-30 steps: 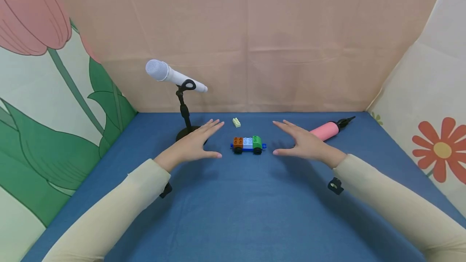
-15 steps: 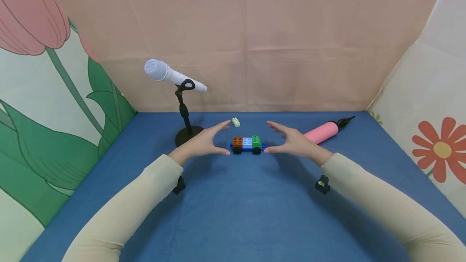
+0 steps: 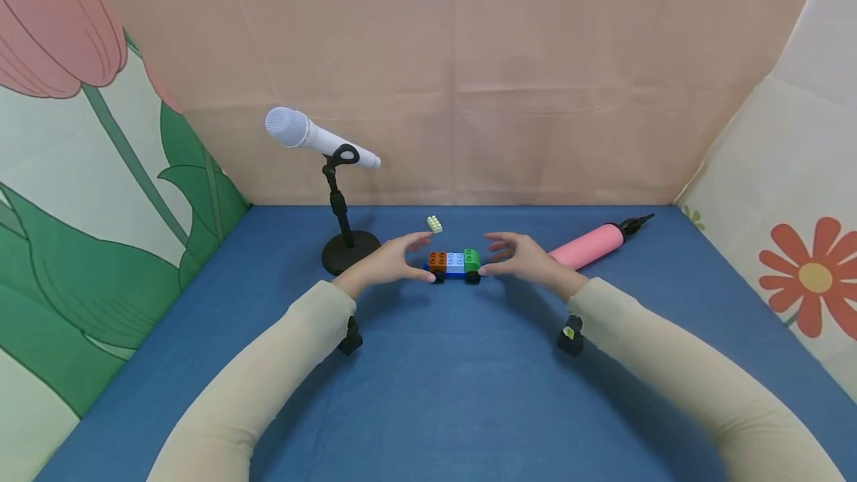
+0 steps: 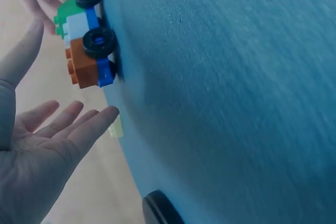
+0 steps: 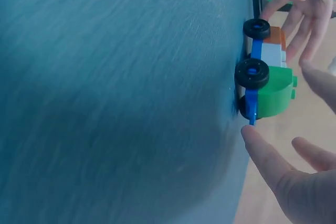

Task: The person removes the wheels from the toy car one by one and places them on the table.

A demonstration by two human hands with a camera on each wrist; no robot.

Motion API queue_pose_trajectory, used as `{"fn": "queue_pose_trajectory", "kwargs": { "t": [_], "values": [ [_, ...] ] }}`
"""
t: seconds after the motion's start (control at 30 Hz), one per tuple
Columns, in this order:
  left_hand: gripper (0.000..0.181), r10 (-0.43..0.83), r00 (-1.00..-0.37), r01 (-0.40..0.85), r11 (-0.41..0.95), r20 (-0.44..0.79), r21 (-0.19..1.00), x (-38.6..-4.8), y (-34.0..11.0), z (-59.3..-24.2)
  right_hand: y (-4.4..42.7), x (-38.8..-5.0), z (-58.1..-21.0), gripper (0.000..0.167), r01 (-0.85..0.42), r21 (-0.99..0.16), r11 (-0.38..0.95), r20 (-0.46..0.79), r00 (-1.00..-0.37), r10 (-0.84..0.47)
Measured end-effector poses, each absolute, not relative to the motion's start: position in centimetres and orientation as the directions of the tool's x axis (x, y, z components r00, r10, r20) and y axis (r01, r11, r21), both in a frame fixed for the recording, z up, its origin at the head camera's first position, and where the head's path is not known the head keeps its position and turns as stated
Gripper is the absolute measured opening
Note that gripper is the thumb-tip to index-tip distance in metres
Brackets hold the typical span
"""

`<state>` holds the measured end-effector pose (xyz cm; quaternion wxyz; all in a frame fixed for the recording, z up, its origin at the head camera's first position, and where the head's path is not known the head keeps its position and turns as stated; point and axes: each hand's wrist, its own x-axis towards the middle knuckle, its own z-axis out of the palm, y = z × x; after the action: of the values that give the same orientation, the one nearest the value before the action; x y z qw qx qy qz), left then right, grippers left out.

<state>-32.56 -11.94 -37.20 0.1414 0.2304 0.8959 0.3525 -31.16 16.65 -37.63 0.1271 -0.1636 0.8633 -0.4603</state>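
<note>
A toy block car (image 3: pixel 455 263) stands on the blue cloth between my two hands, with orange, light blue and green blocks on a blue wheeled base. My left hand (image 3: pixel 390 262) is spread at the car's orange end, thumb apart from the other fingers. In the left wrist view a gap shows between those fingers and the car (image 4: pixel 86 40). At the green end is my right hand (image 3: pixel 525 262), fingers spread and holding nothing. The right wrist view has one fingertip close to the blue coupling (image 5: pixel 253 115); whether they touch I cannot tell.
A pale yellow block (image 3: pixel 434 225) lies behind the car. At the left rear, a white microphone (image 3: pixel 328 141) sits on a black stand (image 3: pixel 344 244). A pink hand pump (image 3: pixel 589 245) with a black nozzle lies behind my right hand. Cloth walls border the table.
Both hands have moved inward from either side, closing in on the ends of the toy car. The car, block, microphone and pump stay where they were.
</note>
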Motion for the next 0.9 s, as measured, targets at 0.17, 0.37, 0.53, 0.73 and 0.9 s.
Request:
{"fn": "queue_pose_trajectory", "kwargs": {
  "t": [0.17,0.37,0.53,0.73,0.9],
  "values": [
    [0.081,0.503,-0.854,0.266,0.638,-0.13,0.723,-32.9,-11.6,-37.7,16.2,-31.6,-38.2,0.07,-0.105,-0.854,0.51,-0.112,-0.92,-0.376],
    [0.072,0.479,-0.865,0.236,0.647,-0.146,0.726,-33.1,-11.4,-37.9,15.6,-32.0,-38.6,0.065,0.002,-0.891,0.453,-0.174,-0.925,-0.339],
    [0.063,0.458,-0.874,0.204,0.645,-0.16,0.736,-33.6,-11.1,-38.3,15.2,-32.1,-38.9,0.058,0.056,-0.91,0.41,-0.199,-0.927,-0.317],
    [0.055,0.439,-0.886,0.206,0.663,-0.151,0.72,-34.0,-10.8,-38.5,14.8,-32.0,-38.8,0.051,0.079,-0.909,0.409,-0.208,-0.937,-0.281],
    [0.049,0.412,-0.9,0.198,0.672,-0.139,0.713,-33.8,-10.7,-38.5,14.7,-32.0,-38.9,0.047,0.094,-0.911,0.401,-0.214,-0.941,-0.264]
  ]
}}
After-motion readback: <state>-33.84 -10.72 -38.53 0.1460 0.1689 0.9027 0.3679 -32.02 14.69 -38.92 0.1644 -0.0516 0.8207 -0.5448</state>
